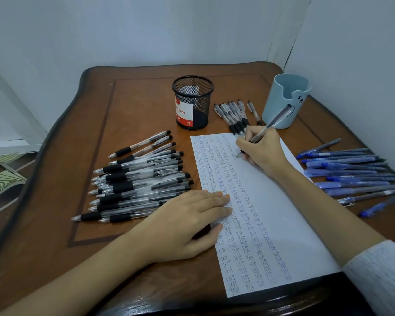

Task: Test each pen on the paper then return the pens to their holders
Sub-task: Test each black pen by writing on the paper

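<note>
A clear-barrelled pen with a dark grip is being tested near the top of the paper. The right hand is pinching it in a writing grip, fingers curled round the barrel, and the tip is touching the sheet where the next word appears due. The barrel is slanting up and away, crossing in front of the pale blue cup.

The sheet is carrying columns of the small handwritten word "test" down its length, while its right portion is lying bare. That suggests many pens are already tried.

The left hand is lying flat with straight fingers on the paper's left edge. It is holding nothing and is probably pinning the sheet against the pull of the writing.

Beside it, a large heap of black-grip pens is waiting on the wooden table. A short row of similar pens is lying just beyond the top of the sheet, and blue pens are spreading out to the right.

The black mesh holder and the cup are standing at the back, within easy reach. No pens are showing above either rim, so the returning seems not yet begun.
</note>
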Demonstrator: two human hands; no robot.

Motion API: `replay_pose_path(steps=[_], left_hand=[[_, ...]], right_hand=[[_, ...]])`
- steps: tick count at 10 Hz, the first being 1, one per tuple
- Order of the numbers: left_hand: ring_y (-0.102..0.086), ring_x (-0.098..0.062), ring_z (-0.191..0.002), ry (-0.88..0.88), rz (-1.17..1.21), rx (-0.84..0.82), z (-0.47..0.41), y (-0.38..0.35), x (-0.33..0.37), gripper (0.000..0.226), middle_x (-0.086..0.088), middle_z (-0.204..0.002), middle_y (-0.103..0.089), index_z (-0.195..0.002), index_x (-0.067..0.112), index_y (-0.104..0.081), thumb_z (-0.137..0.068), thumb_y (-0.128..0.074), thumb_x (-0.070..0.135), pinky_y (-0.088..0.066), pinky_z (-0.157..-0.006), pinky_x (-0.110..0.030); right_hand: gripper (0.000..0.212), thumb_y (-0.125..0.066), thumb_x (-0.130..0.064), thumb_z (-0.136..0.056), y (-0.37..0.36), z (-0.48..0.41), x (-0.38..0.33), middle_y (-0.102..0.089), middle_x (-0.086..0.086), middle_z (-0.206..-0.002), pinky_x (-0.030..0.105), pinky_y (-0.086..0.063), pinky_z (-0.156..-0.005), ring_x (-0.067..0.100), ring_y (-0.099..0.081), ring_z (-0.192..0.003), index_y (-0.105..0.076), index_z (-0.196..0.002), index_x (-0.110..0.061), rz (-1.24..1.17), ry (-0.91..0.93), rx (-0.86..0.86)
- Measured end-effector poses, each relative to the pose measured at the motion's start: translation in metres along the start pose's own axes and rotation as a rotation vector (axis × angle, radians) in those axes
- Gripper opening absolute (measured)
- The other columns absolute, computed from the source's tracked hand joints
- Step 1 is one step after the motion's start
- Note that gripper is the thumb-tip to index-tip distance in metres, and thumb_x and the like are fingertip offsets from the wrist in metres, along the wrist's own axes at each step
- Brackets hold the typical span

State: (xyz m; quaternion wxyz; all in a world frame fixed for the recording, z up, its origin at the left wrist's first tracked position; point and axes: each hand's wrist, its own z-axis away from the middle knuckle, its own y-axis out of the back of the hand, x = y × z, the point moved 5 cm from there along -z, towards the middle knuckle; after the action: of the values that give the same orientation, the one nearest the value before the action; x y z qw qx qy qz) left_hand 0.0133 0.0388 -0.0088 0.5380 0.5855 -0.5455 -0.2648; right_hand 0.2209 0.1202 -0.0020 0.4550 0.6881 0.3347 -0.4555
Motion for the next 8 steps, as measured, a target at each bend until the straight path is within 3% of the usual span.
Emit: replay_pose_path(steps=[6,8], left_hand=[[-0.049,-0.012,-0.128,-0.003,-0.006,0.000,0.000,0.000,0.000,0.035,-0.002,-0.132,-0.060,-0.124,0.012,-0.063,-0.096,-0.049,0.028,-0.036,-0.109,-0.028],[-0.050,-0.012,-0.127,-0.010,0.000,0.016,0.000,0.000,0.000,0.033,-0.002,-0.132,-0.060,-0.123,0.012,-0.064,-0.095,-0.052,0.026,-0.037,-0.108,-0.029]], right_hand=[[0.043,-0.058,0.007,-0.085,0.000,-0.003,0.005,-0.042,-0.003,-0.043,0.014,-0.035,-0.037,0.011,-0.050,-0.039,-0.042,-0.051,-0.015,0.016,0.034,0.022],[0.042,-0.056,-0.013,-0.094,0.009,-0.007,0.011,-0.047,0.003,-0.050,0.017,-0.025,-0.034,0.011,-0.038,-0.034,-0.049,-0.052,-0.012,-0.313,-0.162,0.078]])
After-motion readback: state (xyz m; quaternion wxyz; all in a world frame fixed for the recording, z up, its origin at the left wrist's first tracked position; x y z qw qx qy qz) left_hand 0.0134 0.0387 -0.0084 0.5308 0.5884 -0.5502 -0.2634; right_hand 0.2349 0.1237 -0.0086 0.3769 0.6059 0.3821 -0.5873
